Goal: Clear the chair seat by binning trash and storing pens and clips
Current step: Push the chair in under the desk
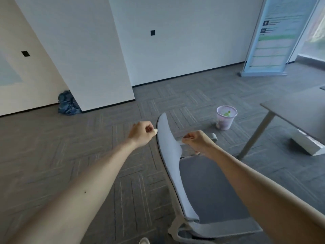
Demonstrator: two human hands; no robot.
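Bare forearms (88,173); pale shoe toe (144,241)

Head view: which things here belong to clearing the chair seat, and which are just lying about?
Part of the job: chair seat, bin, left hand, right hand, both curled.
Just lying about: blue bag, table, banner stand.

Soft daylight from the right; blurry, wide-angle edges bent.
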